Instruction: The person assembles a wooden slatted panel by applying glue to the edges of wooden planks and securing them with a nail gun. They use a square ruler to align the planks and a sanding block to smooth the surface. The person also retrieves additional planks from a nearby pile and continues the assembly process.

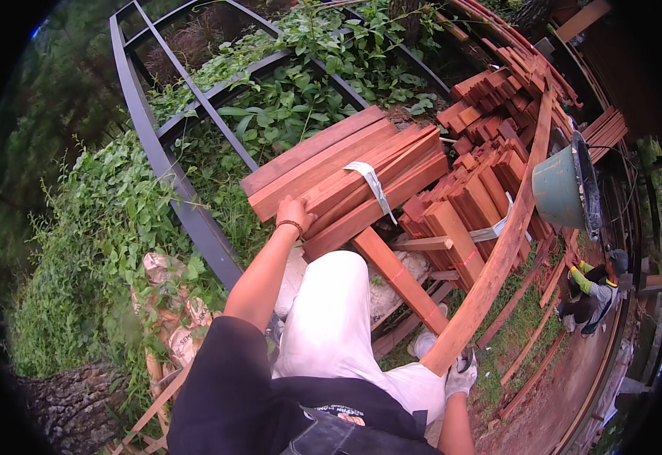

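My left hand (294,212), bare with a dark wristband, rests on the near end of a strapped bundle of reddish wooden planks (346,171), bound by a white strap (373,186). My right hand (461,375), in a light work glove, grips the low end of one long reddish plank (501,250) that rises away to the upper right across the stacks. My raised knee in light trousers (331,311) sits between the two arms.
More strapped plank bundles (467,212) and loose boards (498,91) lie right of the bundle. A green bucket (566,186) stands beyond the long plank. A dark metal frame (172,163) crosses leafy weeds on the left. Another person (596,292) crouches at far right. Paper sacks (168,303) lie lower left.
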A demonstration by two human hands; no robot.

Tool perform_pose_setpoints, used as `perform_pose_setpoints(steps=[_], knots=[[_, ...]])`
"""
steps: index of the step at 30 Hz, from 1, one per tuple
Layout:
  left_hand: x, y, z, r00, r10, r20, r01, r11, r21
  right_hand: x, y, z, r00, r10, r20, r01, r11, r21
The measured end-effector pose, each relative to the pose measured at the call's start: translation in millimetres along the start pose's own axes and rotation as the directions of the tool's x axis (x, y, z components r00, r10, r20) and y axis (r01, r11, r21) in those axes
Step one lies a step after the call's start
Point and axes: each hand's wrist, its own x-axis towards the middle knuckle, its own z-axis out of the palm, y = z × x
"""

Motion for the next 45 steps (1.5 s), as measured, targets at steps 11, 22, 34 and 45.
perform_pose_setpoints(steps=[11,22,34,45], knots=[[-51,-11,27,0.944,0.272,-0.186,-0.262,0.962,0.077,16,10,12,0.997,-0.071,-0.004,0.071,0.997,-0.035],[-129,-87,17,0.968,0.170,-0.185,-0.131,0.970,0.205,9,3,2,1.000,0.018,-0.012,-0.019,0.998,-0.059],[-58,-66,10,0.946,0.027,0.323,-0.067,0.991,0.113,26,-7,9,0.998,-0.025,0.062,0.028,0.999,-0.035],[-222,-213,-112,0.976,-0.060,0.210,0.039,0.994,0.104,34,-1,11,0.998,0.016,0.054,-0.015,1.000,-0.021]])
